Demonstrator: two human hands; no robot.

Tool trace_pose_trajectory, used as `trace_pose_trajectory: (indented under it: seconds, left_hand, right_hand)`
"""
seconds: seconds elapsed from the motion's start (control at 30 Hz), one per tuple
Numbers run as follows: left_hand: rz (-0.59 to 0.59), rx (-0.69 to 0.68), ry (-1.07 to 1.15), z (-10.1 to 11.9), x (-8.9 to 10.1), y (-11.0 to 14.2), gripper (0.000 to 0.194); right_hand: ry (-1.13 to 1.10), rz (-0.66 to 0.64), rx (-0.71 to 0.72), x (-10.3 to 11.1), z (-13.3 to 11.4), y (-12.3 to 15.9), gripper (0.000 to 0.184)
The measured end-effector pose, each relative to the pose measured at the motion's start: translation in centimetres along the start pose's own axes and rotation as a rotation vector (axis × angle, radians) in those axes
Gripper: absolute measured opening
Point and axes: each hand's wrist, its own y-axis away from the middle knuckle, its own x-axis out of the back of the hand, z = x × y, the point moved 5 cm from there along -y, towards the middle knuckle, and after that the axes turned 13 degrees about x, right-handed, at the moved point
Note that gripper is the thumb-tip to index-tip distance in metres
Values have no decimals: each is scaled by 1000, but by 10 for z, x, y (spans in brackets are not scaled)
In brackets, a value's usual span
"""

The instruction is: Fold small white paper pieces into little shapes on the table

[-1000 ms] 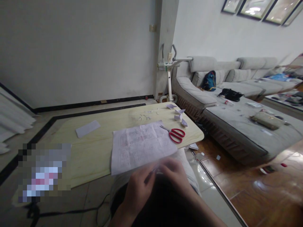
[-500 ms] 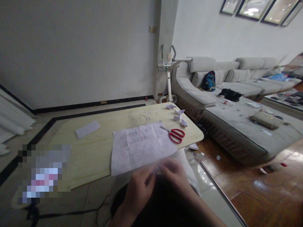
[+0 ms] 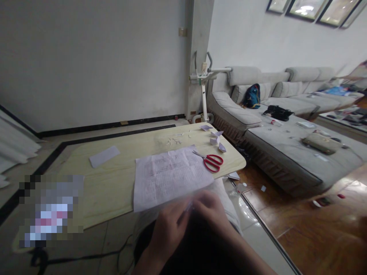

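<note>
Two-Handed Hold at the Near Table Edge

We locate the left hand and the right hand close together, in front of the near edge of the table. Both hands are grasping a small pale piece between their fingertips; blur and the fingers themselves hide most of it, so we cannot tell its exact form.

Directly beyond the hands lies a creased printed sheet, its near edge reaching the table's edge. At the sheet's right side we find the scissors — blades over the paper, red handles toward the right.

Behind the sheet, we note thin white scraps scattered on the wood. Four folded paper pieces are grouped near the far right corner. A plain paper rectangle lies to the left, well apart from the sheet.

To the right of the table, we see a grey sofa bearing a blue backpack and a black bag.
</note>
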Motion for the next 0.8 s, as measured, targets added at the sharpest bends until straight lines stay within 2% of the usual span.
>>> trace_pose_trajectory:
  seconds: [0.2, 0.3, 0.37, 0.5, 0.57, 0.8]
  left_hand:
    - [9, -83, -56, 6, 0, -1, 36]
    - [-7, -74, -46, 5, -3, -1, 39]
    - [-18, -1, 50, 0, -6, -1, 37]
    - [-35, 340, 374, -16, -10, 1, 25]
    - [-54, 451, 487, -18, -10, 1, 24]
    - [-73, 505, 620, -12, -6, 1, 27]
  right_hand:
    - [79, 2, 5, 1, 2, -2, 12]
    - [119, 43, -3, 0, 1, -2, 10]
    - [143, 56, 5, -2, -2, -2, 9]
    - [111, 28, 9, -4, -11, -1, 8]
    - [107, 1, 11, -3, -14, -2, 11]
    - [111, -41, 59, -3, -18, -3, 15]
